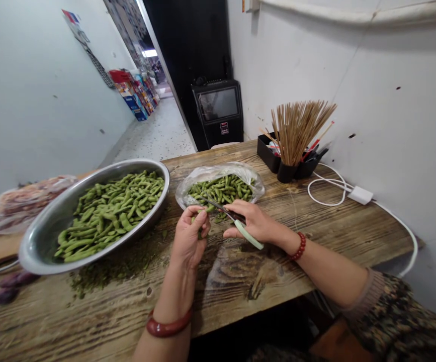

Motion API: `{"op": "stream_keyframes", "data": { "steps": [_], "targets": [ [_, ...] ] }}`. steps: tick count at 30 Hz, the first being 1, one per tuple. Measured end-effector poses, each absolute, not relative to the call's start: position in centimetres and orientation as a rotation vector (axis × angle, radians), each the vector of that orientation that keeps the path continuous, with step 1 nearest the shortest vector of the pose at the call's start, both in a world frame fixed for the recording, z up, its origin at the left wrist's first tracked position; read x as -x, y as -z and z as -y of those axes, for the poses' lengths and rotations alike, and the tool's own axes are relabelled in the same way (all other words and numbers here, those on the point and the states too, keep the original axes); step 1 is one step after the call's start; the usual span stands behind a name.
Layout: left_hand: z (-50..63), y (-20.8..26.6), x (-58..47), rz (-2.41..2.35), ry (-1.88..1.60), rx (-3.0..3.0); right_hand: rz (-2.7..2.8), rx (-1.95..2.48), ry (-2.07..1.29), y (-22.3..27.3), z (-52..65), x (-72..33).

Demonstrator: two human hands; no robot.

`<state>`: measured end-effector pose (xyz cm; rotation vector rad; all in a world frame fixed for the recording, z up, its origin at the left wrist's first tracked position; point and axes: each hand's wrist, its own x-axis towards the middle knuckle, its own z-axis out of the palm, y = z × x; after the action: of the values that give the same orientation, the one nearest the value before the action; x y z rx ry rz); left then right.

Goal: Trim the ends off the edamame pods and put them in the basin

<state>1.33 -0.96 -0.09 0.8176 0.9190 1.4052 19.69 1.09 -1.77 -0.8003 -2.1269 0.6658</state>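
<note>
My left hand (192, 234) is closed around green edamame pods, one of which pokes out (209, 208) toward the scissors. Pale-green-handled scissors (248, 235) are gripped in my right hand (251, 221), their blades pointing left at that pod's tip. Just beyond both hands, a clear plastic bag (254, 182) lies spread with edamame pods (223, 188) in it. To the left, a large metal basin (38, 251) holds a heap of edamame pods (112, 213). Small green trimmings (115, 274) are scattered on the wood beside the basin.
The wooden table (285, 271) meets the wall at right. A black organizer (266, 156) with many wooden skewers (300, 128) stands at the back right, near a white cable and adapter (360, 195). A bagged pinkish item (29, 201) lies at far left. A black speaker (220, 113) stands behind.
</note>
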Motion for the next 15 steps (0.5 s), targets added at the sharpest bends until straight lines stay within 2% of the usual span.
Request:
{"op": "stream_keyframes", "data": {
  "steps": [15],
  "targets": [
    [0.99,0.07,-1.46,-0.887,-1.424,-0.797,2.105,0.773,-0.69,1.31,-0.68,-19.34]
  ]
}}
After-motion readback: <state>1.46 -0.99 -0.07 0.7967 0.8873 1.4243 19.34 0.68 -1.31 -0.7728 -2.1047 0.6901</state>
